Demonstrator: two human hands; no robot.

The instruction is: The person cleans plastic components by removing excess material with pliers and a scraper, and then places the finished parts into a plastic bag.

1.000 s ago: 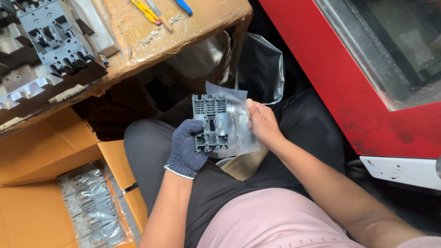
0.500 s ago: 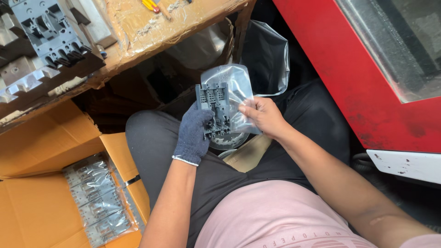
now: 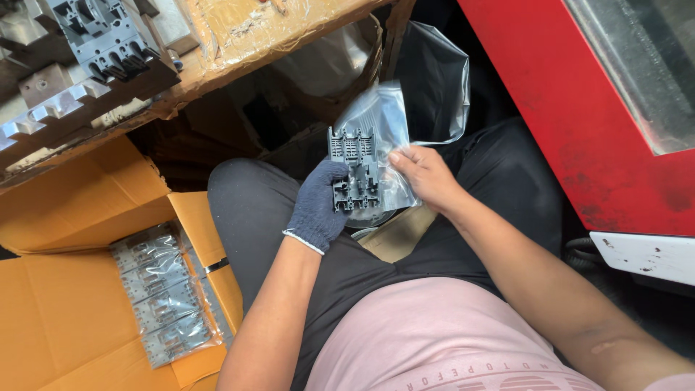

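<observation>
Centre of frame, over the lap: gloved left hand (image 3: pixel 318 206) clenched around grey moulded plastic part (image 3: pixel 356 170), bare right hand (image 3: pixel 427 177) pinching clear plastic bag (image 3: pixel 387 119) behind it. Lower left: bagged parts (image 3: pixel 163 293) stacked in cardboard box (image 3: pixel 58 318). Risk, judged: thin film snagging on part's ribbed top edge and tearing, or part slipping from glove onto lap.

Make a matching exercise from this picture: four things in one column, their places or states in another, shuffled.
Things:
1. grey plastic part
2. clear bag
3. bagged parts
4. left hand

States:
A. packed in the open cardboard box
B. wears a dark glove
C. pinched by the bare right hand
D. gripped over the lap

Pairs: 1-D, 2-C, 3-A, 4-B
</observation>
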